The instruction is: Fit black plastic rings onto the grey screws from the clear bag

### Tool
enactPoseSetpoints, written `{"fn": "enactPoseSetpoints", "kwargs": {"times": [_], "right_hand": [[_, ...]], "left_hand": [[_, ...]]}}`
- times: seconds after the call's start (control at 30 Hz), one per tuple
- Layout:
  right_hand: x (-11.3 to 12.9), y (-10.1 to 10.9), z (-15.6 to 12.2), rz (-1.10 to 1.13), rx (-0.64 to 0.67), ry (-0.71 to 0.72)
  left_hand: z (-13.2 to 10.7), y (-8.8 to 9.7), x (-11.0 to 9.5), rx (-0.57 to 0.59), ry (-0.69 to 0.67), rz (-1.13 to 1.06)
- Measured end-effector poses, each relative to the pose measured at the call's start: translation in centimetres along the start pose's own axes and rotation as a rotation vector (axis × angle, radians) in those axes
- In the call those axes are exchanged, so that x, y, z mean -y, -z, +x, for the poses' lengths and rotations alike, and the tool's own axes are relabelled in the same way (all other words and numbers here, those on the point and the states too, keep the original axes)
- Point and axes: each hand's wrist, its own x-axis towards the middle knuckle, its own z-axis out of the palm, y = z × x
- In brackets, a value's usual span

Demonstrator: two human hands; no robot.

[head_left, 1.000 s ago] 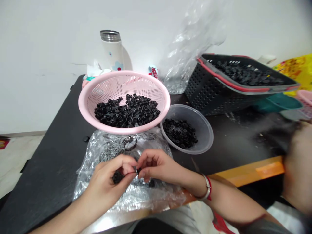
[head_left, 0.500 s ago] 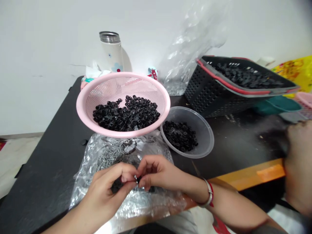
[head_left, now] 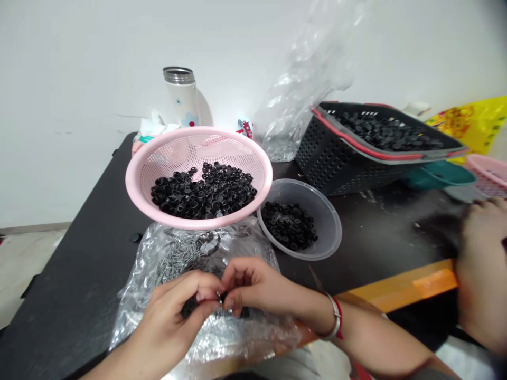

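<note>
and here's the left hand (head_left: pixel 172 311) curled tight around a few black washers (head_left: pixel 189 307), the right hand (head_left: pixel 257 285) pinching a tiny metal screw (head_left: pixel 219 302) right up against them, just above a clear plastic bag of screws (head_left: pixel 180 258) on the black table (head_left: pixel 71 295), with a pink plastic colander (head_left: pixel 132 182) of washers and a clear bowl (head_left: pixel 330 221) just beyond!

1. Your black counter (head_left: pixel 75 279) had an orange front edge (head_left: pixel 396 293).
2. A clear plastic bag (head_left: pixel 130 327) lay on it, holding silver screws (head_left: pixel 178 258).
3. Your pink plastic colander (head_left: pixel 190 222) of black caps (head_left: pixel 202 192) sat just behind the bag, its rim over the bag's edge.
4. A clear bowl (head_left: pixel 327 237) stood beside the colander.
5. A dark perforated basket (head_left: pixel 328 166) sat tilted behind the bowl.
6. A steel-topped bottle (head_left: pixel 180 100) stood at the back.
</note>
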Motion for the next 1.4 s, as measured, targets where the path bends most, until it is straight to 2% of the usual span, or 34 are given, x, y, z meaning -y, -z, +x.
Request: {"fn": "enactPoseSetpoints", "kwargs": {"times": [0.43,0.7,0.8,0.93,1.0,1.13,1.4], "right_hand": [[0.3,-0.2,0.0,0.002,0.005,0.032],[0.4,0.1,-0.2,-0.099,-0.023,0.036],[0.5,0.0,-0.4,-0.121,-0.007,0.001],[0.7,-0.2,-0.7,-0.066,0.009,-0.039],[0.9,-0.2,-0.8,-0.049,0.027,-0.056],[1.1,-0.2,-0.8,-0.043,0.061,-0.089],[0.7,0.2,-0.7,-0.046,0.041,-0.094]], "left_hand": [[0.1,0.0,-0.2,0.022,-0.069,-0.002],[0.1,0.5,-0.6,-0.026,-0.061,-0.005],[0.2,0.6,-0.4,-0.030,-0.008,-0.064],[0.6,0.7,0.2,0.029,0.120,-0.253],[0.8,0.8,0.3,0.064,0.142,-0.308],[1.1,0.9,0.0,0.141,0.094,-0.289],[0.6,0.6,0.1,0.116,0.027,-0.201]]}}
